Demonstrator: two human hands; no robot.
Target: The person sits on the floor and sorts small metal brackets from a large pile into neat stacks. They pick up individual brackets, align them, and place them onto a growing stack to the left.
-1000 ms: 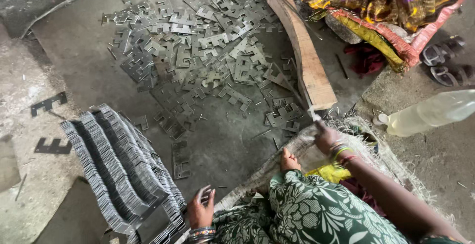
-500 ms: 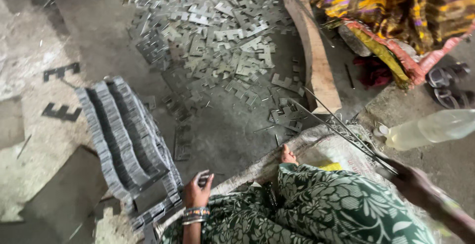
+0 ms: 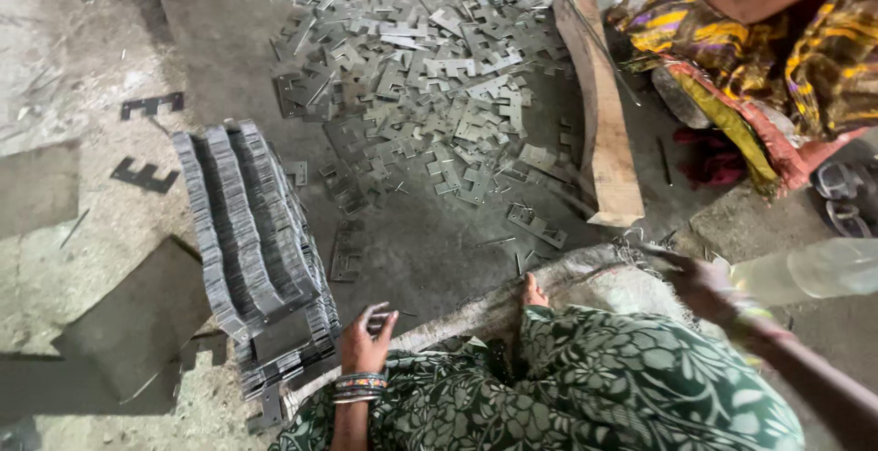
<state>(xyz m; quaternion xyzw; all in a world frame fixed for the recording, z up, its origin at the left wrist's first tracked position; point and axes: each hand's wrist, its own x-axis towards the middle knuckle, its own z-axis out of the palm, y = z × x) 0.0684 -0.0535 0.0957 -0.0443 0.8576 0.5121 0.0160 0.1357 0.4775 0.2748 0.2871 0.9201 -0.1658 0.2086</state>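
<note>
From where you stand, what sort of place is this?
Probably a small metal workshop with people working on the floor: loose stamped metal plates lie scattered on the dusty ground, a neat stack of the same plates stands by the left hand, and a wooden plank lies alongside.

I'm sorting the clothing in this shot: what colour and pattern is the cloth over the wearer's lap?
Dark green cloth with a pale leaf-and-flower print, seen in the head view.
</note>
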